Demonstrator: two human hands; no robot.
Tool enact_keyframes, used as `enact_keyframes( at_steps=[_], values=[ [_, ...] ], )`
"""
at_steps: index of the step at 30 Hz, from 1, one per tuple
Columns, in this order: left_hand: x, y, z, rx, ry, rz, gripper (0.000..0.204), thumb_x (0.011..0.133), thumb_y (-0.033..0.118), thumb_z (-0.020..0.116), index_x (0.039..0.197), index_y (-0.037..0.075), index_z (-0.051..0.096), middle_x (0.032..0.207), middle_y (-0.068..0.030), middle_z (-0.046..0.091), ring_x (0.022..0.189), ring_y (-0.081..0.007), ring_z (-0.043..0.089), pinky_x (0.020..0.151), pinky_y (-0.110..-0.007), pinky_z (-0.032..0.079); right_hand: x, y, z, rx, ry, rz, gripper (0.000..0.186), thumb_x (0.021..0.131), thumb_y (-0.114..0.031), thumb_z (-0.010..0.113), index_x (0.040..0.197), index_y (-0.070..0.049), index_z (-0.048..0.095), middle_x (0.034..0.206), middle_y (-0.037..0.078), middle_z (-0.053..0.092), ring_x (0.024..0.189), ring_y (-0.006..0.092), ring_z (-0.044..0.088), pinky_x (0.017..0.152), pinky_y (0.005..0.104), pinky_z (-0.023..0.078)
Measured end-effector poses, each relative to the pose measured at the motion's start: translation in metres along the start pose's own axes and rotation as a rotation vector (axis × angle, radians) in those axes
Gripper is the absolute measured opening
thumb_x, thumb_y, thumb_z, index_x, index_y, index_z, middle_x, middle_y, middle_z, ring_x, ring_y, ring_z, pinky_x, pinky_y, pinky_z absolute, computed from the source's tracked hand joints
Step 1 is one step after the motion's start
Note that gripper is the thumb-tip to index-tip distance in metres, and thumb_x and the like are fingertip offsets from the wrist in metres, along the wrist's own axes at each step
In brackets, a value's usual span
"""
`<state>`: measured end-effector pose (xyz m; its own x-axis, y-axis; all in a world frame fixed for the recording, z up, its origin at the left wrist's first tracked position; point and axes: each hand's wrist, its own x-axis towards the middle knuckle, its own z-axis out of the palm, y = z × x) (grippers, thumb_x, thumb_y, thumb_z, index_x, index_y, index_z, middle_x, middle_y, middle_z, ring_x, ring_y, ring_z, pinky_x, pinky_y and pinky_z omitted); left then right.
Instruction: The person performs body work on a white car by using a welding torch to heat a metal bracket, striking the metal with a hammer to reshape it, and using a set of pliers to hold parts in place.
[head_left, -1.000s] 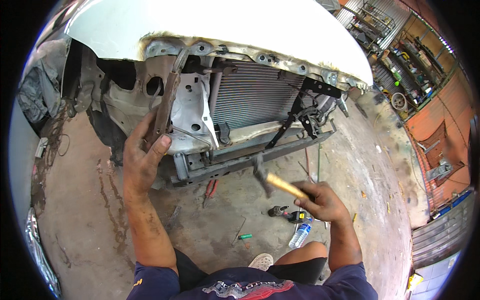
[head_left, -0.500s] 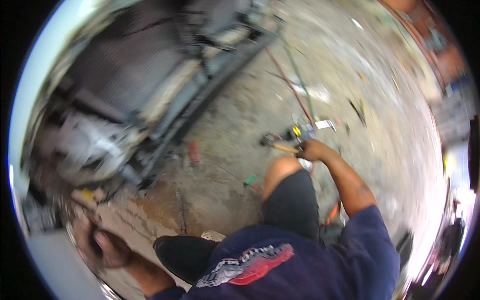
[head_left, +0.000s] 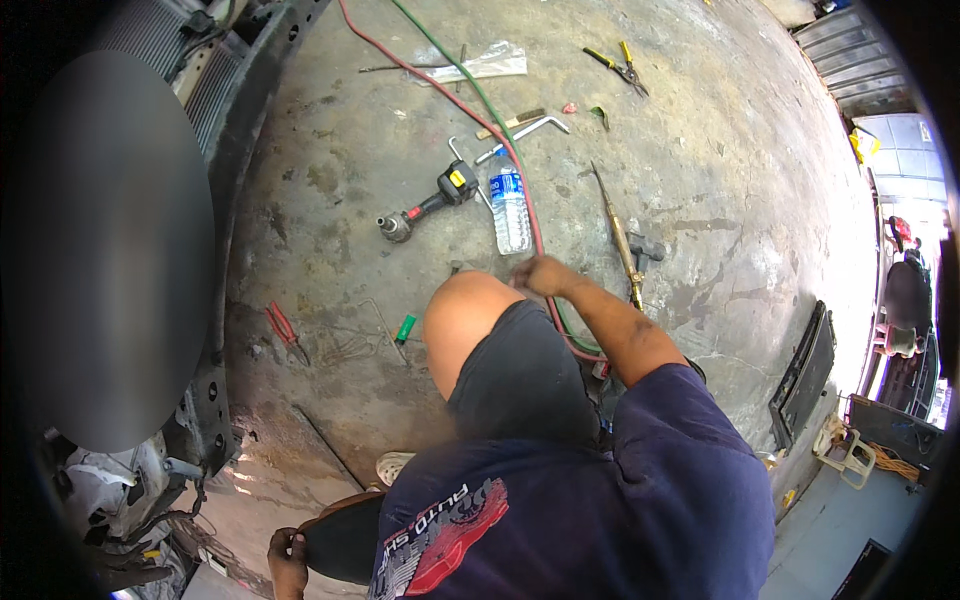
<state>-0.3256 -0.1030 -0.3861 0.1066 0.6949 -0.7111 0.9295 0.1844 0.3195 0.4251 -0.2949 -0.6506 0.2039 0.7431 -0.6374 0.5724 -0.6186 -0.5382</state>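
My right hand (head_left: 541, 276) is beside my raised right knee, close to the red and green hoses (head_left: 537, 232). Its fingers are curled, and the knee partly hides whatever they hold. A small brown piece shows just past the knee. At lower left, my left hand (head_left: 288, 566) is at the edge of my dark shorts by the left knee, fingers curled; what they grip, if anything, is unclear. Beyond the right hand lie a clear water bottle (head_left: 512, 218) with a blue label and a cordless impact wrench (head_left: 430, 205). Red-handled pliers (head_left: 284, 328) and a green piece (head_left: 405, 328) lie left of the knee.
A brass cutting torch (head_left: 621, 240) lies to the right, and yellow-handled snips (head_left: 622, 72) lie farther off. A bent steel wrench (head_left: 530, 137) touches the hoses. The car's front end (head_left: 240, 110) borders the left, partly covered by a grey blur. A dark panel (head_left: 803, 375) stands right.
My view has swung right, away from the car. My left hand has drawn back toward my left knee. The wooden handle seen in my right hand is now out of sight.
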Motion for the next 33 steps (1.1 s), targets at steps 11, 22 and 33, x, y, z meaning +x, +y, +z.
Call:
enact_keyframes(
  at_steps=[11, 22, 33],
  values=[
    [-0.125, 0.087, 0.022, 0.027, -0.406, -0.558, 0.04, 0.11, 0.036, 0.066, 0.102, -0.002, 0.075, 0.082, -0.0098, 0.074, 0.078, -0.0194, 0.071, 0.074, -0.037, 0.058, -0.054, 0.214, -0.033, -0.218, 0.507, 0.789, 0.073, 0.091, -0.03, 0.07, 0.154, -0.002, 0.045, 0.139, 0.033, 0.069, 0.133, 0.0483, 0.066, 0.111, 0.0544, 0.054],
    [0.069, 0.178, 0.051, 0.325, -0.183, 0.216, 0.021, 0.099, 0.024, 0.076, 0.1, 0.003, 0.075, 0.087, -0.0185, 0.073, 0.079, -0.0305, 0.067, 0.076, -0.042, 0.054, -0.084, 0.204, -0.109, 0.984, 0.063, 0.653, 0.021, 0.096, -0.031, 0.076, 0.099, -0.013, 0.065, 0.083, 0.006, 0.066, 0.078, 0.0316, 0.071, 0.082, 0.054, 0.062],
    [0.276, 0.219, 0.367, 0.494, -0.033, 0.665, 0.039, 0.111, 0.025, 0.047, 0.143, 0.02, 0.068, 0.157, -0.0181, 0.054, 0.142, -0.037, 0.056, 0.114, -0.051, 0.052, -0.135, -0.101, -0.244, 0.978, 0.16, -0.187, 0.095, 0.092, -0.027, 0.082, 0.165, 0.008, 0.031, 0.12, 0.013, 0.064, 0.082, 0.0125, 0.063, 0.066, 0.0242, 0.059]
  ],
)
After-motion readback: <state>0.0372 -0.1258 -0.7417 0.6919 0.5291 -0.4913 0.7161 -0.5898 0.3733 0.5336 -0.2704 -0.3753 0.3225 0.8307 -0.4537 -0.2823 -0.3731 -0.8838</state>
